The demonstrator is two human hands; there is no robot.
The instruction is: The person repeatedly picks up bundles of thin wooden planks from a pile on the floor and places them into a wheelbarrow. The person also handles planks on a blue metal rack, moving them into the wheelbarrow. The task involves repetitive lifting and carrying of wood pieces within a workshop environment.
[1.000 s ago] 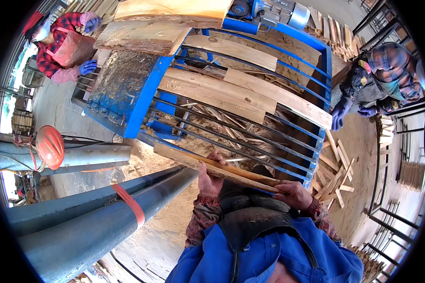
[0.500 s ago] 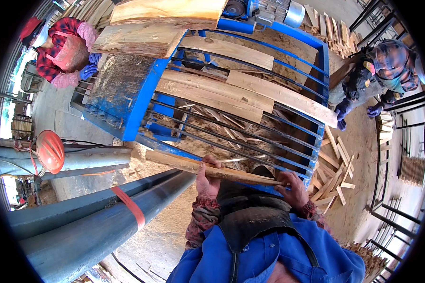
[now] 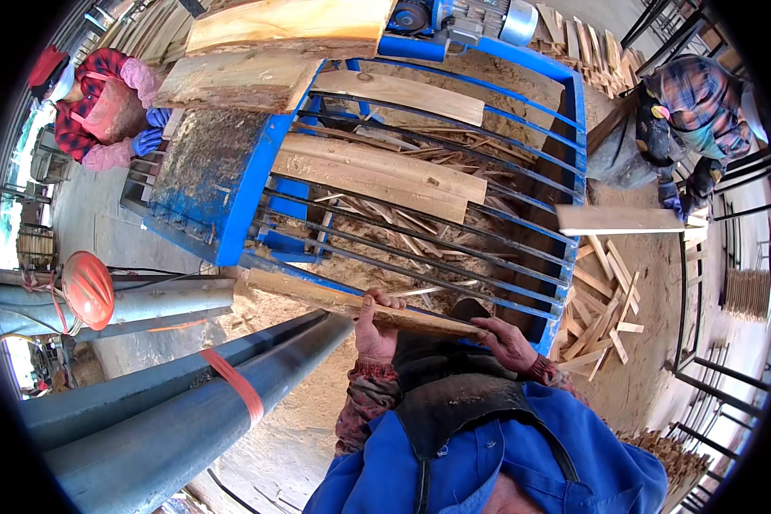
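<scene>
A long, narrow wooden board lies crosswise in front of my body, at the near edge of the blue slatted frame. My left hand is closed around its middle, the thumb up along the near face. At the board's right end, my right hand grips it between thumb and fingers. Beyond the board, dark metal bars run across the frame. Two pale planks lie side by side on those bars, and another plank rests farther back.
Wide slabs with bark edges sit at the frame's far left, near a motor. Two co-workers stand left and right; the right one holds a plank. Scrap sticks litter the floor. Thick metal beams flank my left.
My hands and the board have shifted slightly left. The right co-worker has drawn a plank off the bars, out past the frame's right end.
</scene>
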